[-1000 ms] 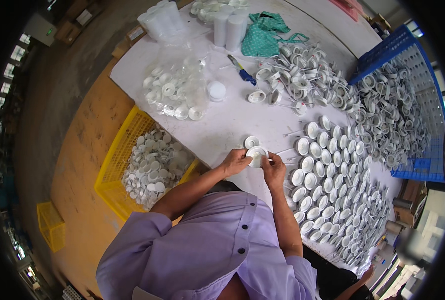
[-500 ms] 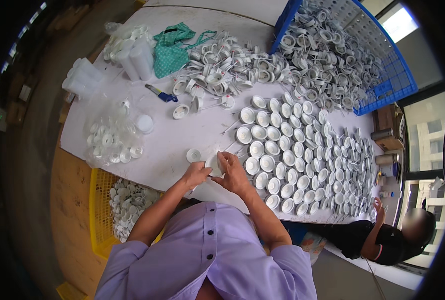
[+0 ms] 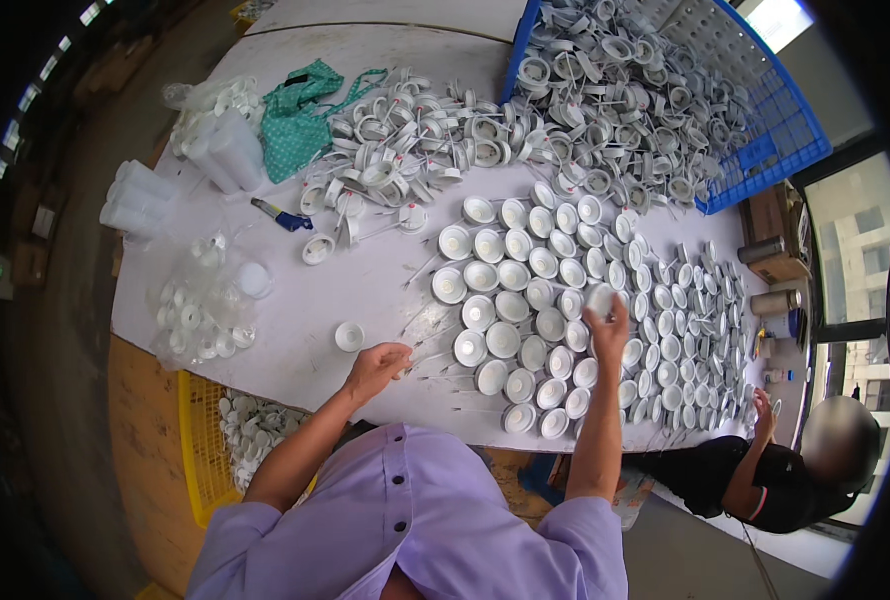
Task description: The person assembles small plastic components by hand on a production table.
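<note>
My right hand (image 3: 608,328) is raised over the rows of parts, its fingers closed on a white round cup-shaped part (image 3: 599,298), slightly blurred. Beneath it, many similar white cup-shaped parts (image 3: 503,340) stand in rows, open sides up, with thin wire leads trailing toward the left. My left hand (image 3: 380,368) is low over the table near the lead ends, fingers loosely bent and apart, with nothing visible in them. Just left of it sits a single white cup-shaped part (image 3: 349,336).
A blue crate (image 3: 765,155) and a loose heap (image 3: 390,150) hold more parts. On the left lie a green dotted cloth (image 3: 295,130), a blue-handled tool (image 3: 283,214), plastic bags (image 3: 205,310) and white cylinders (image 3: 227,150). A yellow basket (image 3: 200,440) is below; another person (image 3: 765,480) is at right.
My hands were together on a white part at the table's near side; they are now apart. The right hand has carried a part rightward over the rows. The head view has shifted somewhat.
</note>
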Available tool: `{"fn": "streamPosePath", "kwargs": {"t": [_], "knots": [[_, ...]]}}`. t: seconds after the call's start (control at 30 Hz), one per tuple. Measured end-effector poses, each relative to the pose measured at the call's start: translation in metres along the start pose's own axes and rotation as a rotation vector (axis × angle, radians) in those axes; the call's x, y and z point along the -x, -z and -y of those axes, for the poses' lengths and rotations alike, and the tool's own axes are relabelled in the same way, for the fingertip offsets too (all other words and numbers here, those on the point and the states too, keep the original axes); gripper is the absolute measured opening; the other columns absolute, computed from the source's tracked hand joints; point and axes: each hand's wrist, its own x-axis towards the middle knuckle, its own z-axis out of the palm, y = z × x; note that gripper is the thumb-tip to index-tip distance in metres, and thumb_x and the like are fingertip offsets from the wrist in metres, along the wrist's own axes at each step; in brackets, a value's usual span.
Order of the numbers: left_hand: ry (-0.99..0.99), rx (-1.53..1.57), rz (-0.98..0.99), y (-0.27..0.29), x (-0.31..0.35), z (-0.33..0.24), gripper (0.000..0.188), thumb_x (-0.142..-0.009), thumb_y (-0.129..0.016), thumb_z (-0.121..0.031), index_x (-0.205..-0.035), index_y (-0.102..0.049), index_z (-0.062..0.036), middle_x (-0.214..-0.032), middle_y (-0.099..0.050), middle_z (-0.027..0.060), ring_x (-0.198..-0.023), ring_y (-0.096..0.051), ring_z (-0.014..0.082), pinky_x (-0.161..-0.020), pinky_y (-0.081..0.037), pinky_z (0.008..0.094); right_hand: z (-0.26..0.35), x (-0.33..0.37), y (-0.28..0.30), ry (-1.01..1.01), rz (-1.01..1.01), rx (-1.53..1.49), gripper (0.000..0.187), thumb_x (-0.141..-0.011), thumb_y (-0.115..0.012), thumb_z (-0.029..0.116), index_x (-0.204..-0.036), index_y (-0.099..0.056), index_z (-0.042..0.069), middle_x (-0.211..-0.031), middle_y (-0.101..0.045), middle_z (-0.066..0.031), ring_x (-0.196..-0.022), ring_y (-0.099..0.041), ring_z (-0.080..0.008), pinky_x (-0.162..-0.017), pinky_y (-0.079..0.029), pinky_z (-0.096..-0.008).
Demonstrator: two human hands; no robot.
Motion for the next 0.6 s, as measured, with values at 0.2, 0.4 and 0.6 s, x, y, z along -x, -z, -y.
{"fn": "streamPosePath", "kwargs": {"t": [0.2, 0.4, 0.6], "knots": [[0.088, -0.061, -0.083, -0.014, 0.007, 0.007, 0.022, -0.093, -0.05, -0.011, -0.109, -0.058, -0.0001, -0.107, -0.063, 0.0079, -0.098, -0.063, 0.017, -0.068, -0.047, 0.0241, -0.105, -0.085, 0.063, -0.094, -0.335, 0.43, 0.071, -0.061, -0.08, 0.043, -0.105, -0.061, -0.009, -0.106, -0.059, -0.0276, -0.105, -0.054, -0.0395, -0.095, -0.04, -0.0438], [0.162, -0.047, -0.118, -0.025, 0.01, 0.021, 0.021, -0.093, -0.05, -0.01, -0.109, -0.058, -0.0001, -0.106, -0.063, 0.0079, -0.097, -0.063, 0.017, -0.066, -0.047, 0.0235, -0.141, -0.124, 0.071, -0.111, -0.241, 0.646, 0.07, -0.059, -0.073, 0.054, -0.101, -0.065, -0.001, -0.104, -0.061, -0.025, -0.104, -0.055, -0.0381, -0.093, -0.04, -0.0442], [0.172, -0.004, -0.177, -0.03, 0.004, 0.023, 0.021, -0.09, -0.056, -0.012, -0.108, -0.06, -0.0022, -0.102, -0.065, 0.0076, -0.093, -0.064, 0.0151, -0.063, -0.049, 0.0238, -0.158, -0.143, 0.074, -0.211, -0.124, 0.687, 0.07, -0.058, -0.071, 0.057, -0.101, -0.067, 0.002, -0.105, -0.063, -0.0207, -0.106, -0.054, -0.036, -0.096, -0.037, -0.0434]]}}
